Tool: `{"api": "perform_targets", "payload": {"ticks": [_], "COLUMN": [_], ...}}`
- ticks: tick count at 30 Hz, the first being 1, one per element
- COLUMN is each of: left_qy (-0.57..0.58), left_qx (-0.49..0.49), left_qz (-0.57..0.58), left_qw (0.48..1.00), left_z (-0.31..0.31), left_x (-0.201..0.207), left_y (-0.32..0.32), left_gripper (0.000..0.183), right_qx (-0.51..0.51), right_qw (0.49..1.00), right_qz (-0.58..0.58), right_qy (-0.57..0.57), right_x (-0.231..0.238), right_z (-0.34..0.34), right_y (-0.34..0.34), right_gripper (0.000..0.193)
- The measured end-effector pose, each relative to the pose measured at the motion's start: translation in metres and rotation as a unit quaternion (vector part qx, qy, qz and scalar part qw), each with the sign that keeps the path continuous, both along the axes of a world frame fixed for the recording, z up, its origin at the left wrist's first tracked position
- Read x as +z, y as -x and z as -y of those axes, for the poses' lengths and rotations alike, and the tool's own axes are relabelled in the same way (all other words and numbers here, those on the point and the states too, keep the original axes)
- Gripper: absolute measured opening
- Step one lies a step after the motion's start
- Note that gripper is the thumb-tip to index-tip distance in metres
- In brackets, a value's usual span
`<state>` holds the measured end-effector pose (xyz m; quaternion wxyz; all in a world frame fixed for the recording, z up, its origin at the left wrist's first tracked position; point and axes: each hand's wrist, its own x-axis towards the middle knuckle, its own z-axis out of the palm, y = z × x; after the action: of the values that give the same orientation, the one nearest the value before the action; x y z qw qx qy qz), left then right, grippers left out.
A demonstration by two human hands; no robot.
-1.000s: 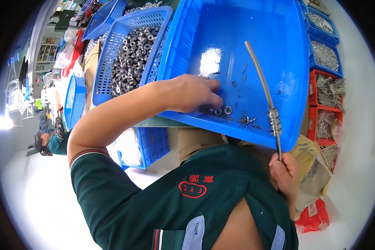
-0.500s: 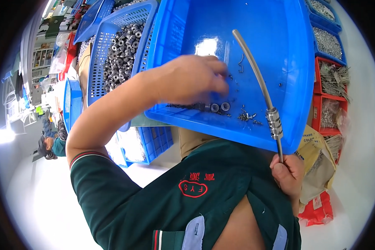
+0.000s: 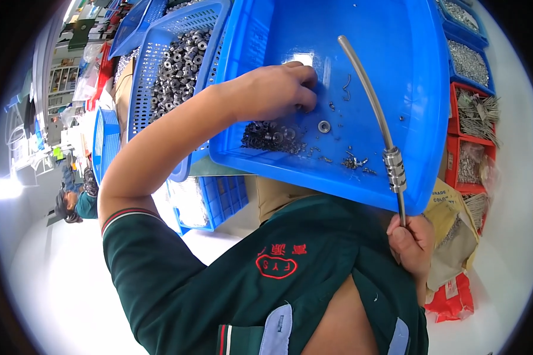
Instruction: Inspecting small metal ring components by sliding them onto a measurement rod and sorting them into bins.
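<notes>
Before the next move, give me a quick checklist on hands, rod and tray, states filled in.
1. Right hand grip on metal rod: ok, closed near its lower end.
2. Silver rings on the rod: ok, stacked above the right hand.
3. Rod's upper end free: ok, nothing on it.
4. Left hand empty: cannot tell, its inside is hidden.
5. Blue tray free of scraps: not ok, dark bits lie in it.
</notes>
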<state>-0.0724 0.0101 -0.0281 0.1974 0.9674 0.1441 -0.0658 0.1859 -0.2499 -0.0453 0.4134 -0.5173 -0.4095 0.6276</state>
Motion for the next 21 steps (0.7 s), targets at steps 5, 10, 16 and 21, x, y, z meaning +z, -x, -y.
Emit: {"api": "perform_targets", "payload": {"ticks": [5, 10, 16, 21], "left_qy": [-0.068, -0.088, -0.122, -0.155], "left_qx": [0.006, -0.042, -0.05, 0.026], "left_qz": [0.006, -0.113, -0.181, -0.118], "left_qw": [0.998, 0.989, 0.975, 0.981], "left_z": [0.009, 0.036, 0.033, 0.007], "left_x": [0.018, 0.012, 0.014, 0.001], "left_y": [0.001, 0.004, -0.001, -0.001], "left_gripper": [0.022, 0.029, 0.031, 0.028], "right_qx": [-0.006, -0.004, -0.007, -0.009], "right_qw": [1.0, 1.0, 1.0, 1.0], "right_qz": [0.0, -0.001, -0.001, -0.012], "right_qy": [0.0, 0.008, 0.005, -0.004], "right_x": [-0.002, 0.0, 0.002, -0.001], "right_z": [0.001, 0.001, -0.002, 0.0], "right_y": [0.002, -0.002, 0.001, 0.003], "right_gripper": [0.023, 0.023, 0.023, 0.02]}}
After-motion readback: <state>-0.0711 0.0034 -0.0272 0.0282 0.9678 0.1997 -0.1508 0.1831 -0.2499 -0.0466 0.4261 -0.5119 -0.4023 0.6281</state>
